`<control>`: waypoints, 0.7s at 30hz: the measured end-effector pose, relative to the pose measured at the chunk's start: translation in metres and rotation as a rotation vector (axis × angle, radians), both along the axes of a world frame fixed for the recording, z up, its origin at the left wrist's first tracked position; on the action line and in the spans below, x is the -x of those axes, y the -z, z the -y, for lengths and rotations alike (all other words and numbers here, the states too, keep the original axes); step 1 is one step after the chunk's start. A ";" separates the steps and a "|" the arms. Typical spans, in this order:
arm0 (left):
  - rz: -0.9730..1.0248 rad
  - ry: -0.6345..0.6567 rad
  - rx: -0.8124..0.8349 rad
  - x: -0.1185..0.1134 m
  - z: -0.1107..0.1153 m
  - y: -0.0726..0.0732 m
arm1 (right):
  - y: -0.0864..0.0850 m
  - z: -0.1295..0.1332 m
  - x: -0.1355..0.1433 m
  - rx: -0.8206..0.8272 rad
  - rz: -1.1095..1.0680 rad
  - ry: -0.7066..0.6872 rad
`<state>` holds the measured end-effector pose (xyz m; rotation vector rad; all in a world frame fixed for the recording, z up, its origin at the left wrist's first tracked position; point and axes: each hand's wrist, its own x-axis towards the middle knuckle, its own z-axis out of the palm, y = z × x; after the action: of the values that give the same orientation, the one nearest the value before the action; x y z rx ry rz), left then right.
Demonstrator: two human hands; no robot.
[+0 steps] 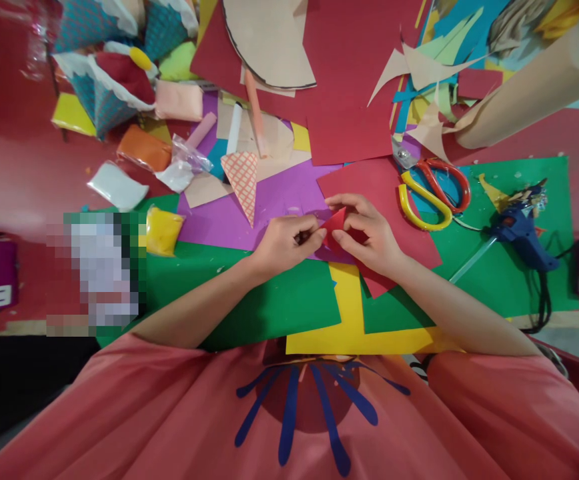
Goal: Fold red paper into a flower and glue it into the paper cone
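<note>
A small piece of red paper (336, 227), bent to a point at its top, is held between both hands above the purple sheet (289, 193). My left hand (289, 241) pinches its left edge with thumb and forefinger. On the other side, the curved fingers and thumb of my right hand (367, 233) hold its right edge. Just beyond my left hand lies a small paper cone (242, 180) with an orange lattice pattern, its tip toward me. A larger red sheet (414, 233) lies under and right of my right hand.
Scissors (427, 190) with red and yellow handles lie right of my hands. A blue glue gun (524, 237) with its cord is farther right. Clay packets (144, 148), markers (255, 113) and blue patterned cones (102, 90) sit at back left. A beige paper roll (534, 80) lies back right.
</note>
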<state>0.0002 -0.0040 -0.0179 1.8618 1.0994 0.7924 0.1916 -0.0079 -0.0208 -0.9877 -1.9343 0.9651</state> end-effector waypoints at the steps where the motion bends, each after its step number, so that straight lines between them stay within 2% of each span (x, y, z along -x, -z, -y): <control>1: 0.015 0.003 0.019 0.001 0.000 -0.001 | 0.000 0.000 0.000 0.013 -0.010 0.008; 5: 0.051 0.015 0.084 0.003 -0.001 -0.004 | -0.001 -0.002 -0.001 0.078 -0.037 0.027; 9: 0.055 0.036 0.081 0.002 -0.002 -0.003 | -0.001 -0.003 -0.001 0.134 -0.076 0.028; 16: 0.098 0.050 0.093 0.002 -0.003 -0.004 | 0.004 -0.006 -0.003 0.262 -0.293 0.037; 21: 0.145 0.026 0.161 0.004 -0.003 -0.002 | 0.001 -0.007 -0.002 0.299 -0.272 0.050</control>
<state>-0.0034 -0.0012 -0.0162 1.6550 1.0148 0.7874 0.1937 -0.0010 -0.0214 -1.0053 -1.5629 1.3133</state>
